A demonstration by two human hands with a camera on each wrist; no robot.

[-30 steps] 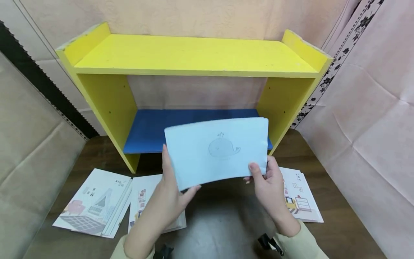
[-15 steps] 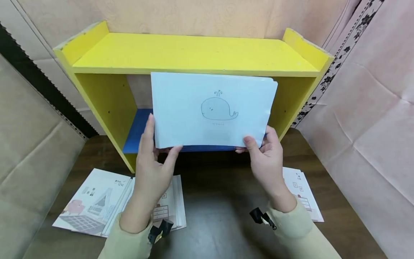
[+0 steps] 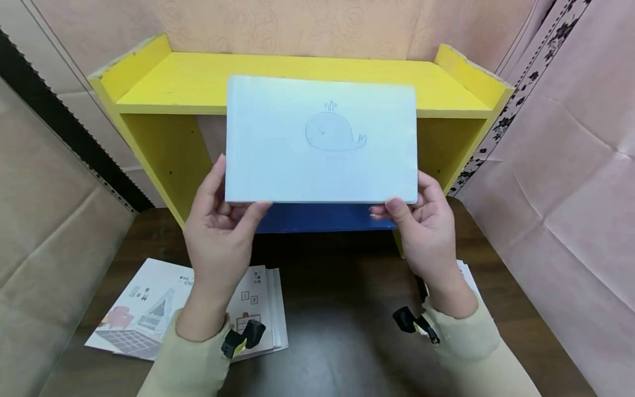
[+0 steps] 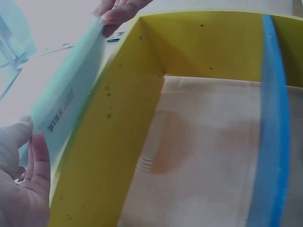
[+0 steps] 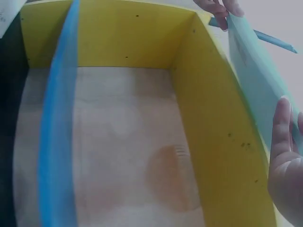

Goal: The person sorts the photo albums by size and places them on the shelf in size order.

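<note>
Both hands hold a pale blue notebook [image 3: 268, 160] with a line-drawn whale on its cover, raised in front of the shelf. My left hand [image 3: 215, 240] grips its lower left corner, thumb at the bottom edge and fingers behind. At the lower right corner, my right hand [image 3: 428, 234] pinches it, thumb on the cover. From the left wrist view the notebook [image 4: 71, 94] appears almost edge-on, with a barcode on its back. The right wrist view catches its back [image 5: 253, 71] beside the top board of the yellow shelf [image 3: 173, 149].
The shelf has a blue lower board [image 3: 317, 218]. White illustrated booklets [image 3: 144, 309] and a second white stack [image 3: 260, 309] lie at left on the dark wooden table [image 3: 337, 309]. Another white booklet [image 3: 466, 273] is partly hidden by the right arm. Cloth hangs around.
Both hands have lifted the notebook from low before the blue board to the level of the yellow top board. It has straightened from a slight tilt. The booklets on the table stay put.
</note>
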